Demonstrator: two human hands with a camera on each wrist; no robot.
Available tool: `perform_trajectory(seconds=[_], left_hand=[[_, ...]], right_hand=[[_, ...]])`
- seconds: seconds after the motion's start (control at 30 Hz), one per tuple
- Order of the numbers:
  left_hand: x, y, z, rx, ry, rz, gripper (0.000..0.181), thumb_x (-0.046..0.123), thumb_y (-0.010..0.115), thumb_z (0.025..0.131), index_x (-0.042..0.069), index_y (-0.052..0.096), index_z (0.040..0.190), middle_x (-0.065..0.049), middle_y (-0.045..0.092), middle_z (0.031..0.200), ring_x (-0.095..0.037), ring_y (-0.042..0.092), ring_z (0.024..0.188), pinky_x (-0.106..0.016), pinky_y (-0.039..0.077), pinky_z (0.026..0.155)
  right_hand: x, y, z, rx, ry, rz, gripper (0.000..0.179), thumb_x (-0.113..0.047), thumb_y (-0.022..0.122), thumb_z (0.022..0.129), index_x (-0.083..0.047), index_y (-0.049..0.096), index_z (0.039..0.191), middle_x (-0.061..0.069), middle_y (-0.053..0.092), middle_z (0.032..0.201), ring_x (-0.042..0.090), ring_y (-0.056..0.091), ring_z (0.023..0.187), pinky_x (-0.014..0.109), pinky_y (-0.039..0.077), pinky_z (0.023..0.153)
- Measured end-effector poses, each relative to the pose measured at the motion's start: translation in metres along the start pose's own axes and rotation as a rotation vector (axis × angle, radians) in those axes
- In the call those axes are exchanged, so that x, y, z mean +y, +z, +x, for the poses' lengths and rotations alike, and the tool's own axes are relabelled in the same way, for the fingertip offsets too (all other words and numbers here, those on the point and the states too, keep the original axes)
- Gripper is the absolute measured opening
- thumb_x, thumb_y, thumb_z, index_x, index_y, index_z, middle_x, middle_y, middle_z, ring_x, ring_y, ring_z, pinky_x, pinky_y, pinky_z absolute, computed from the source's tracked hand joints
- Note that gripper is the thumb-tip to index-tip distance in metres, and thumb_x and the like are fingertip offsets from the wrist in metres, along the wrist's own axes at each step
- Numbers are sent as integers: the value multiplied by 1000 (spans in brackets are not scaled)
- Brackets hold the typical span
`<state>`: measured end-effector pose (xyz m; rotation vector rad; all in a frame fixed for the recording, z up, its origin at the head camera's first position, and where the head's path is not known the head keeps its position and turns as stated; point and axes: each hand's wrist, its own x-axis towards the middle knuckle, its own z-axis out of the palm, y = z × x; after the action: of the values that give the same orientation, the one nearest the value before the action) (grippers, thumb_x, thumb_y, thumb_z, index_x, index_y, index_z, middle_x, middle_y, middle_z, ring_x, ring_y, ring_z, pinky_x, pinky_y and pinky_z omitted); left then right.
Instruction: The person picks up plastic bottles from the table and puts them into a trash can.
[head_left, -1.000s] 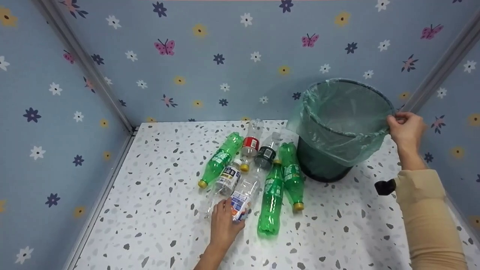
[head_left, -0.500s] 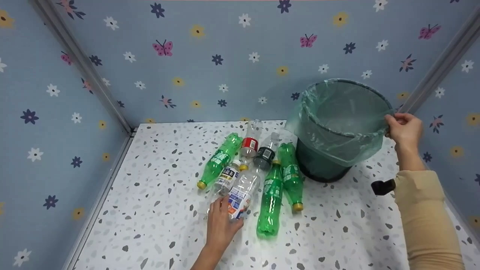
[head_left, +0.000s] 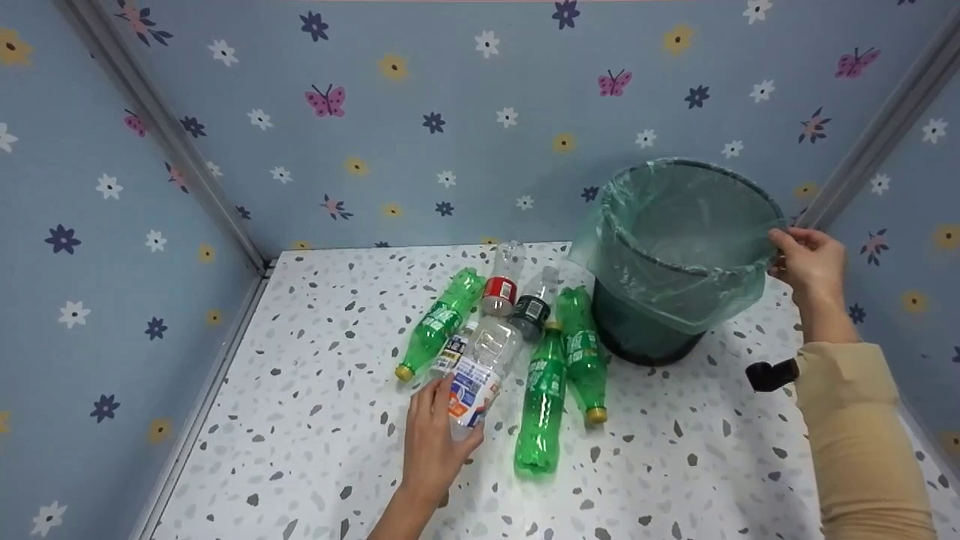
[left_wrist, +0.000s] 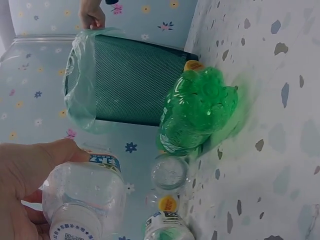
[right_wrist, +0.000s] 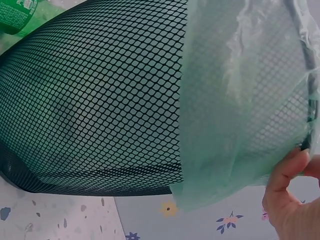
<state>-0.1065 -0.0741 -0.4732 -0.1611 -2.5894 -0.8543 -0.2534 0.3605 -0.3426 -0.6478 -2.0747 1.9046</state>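
My left hand (head_left: 435,446) grips a clear plastic bottle (head_left: 495,345) with a white, blue and orange label. In the left wrist view the bottle (left_wrist: 107,185) is raised off the tabletop, its round white cap end toward the camera. Partly hidden behind it lies a small bottle with a white and black label (head_left: 452,352). At the right, my right hand (head_left: 814,262) pinches the rim of a dark mesh trash bin (head_left: 637,322), where a thin green bag (head_left: 675,292) folds over the edge. The right wrist view shows thumb and fingers on that rim.
Green bottles with yellow caps lie on the speckled tabletop (head_left: 300,450): one green bottle (head_left: 442,319) at left, another green bottle (head_left: 541,405) and a third green bottle (head_left: 583,345) beside the bin. A red-labelled bottle (head_left: 500,289) and a black-labelled bottle (head_left: 532,311) lie between.
My left hand has closed around the clear bottle and lifted it, drawing slightly left; it now covers more of the white-and-black-labelled bottle. My right hand stays on the bin rim.
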Motion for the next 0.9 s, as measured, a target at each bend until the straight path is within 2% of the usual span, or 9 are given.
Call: perform_trajectory(seconds=[0.23,0.47,0.6,0.9], left_hand=[[13,-15,10,54,72,-24,75,20,81,59,0,46,123,-15,46,114,-26,44,100,-40,42,81],[26,-28,28,96,186,-59,74,16,80,59,-2,46,122,-15,46,115,-26,44,99,-40,42,80],[32,-36,40,117,247,-60,73,15,80,60,-2,46,122,-15,47,115,-24,44,97,-37,43,76],[49,-50,68,92,323,-57,72,18,79,63,-1,46,124,-15,48,115,-25,45,98,-37,42,79]], right_hand=[[-3,-5,-1,-48,42,14,28,-33,61,81,-14,52,100,3,46,95,8,53,70,15,47,57],[-6,-5,-1,-73,53,54,26,-25,61,82,-11,52,102,2,46,97,8,53,75,16,48,59],[-7,-5,0,-91,47,31,28,-24,62,81,-10,51,102,2,46,98,8,53,77,15,48,58],[-8,-7,2,-90,70,-6,25,-24,61,82,-12,51,101,3,46,99,9,53,79,14,48,57]])
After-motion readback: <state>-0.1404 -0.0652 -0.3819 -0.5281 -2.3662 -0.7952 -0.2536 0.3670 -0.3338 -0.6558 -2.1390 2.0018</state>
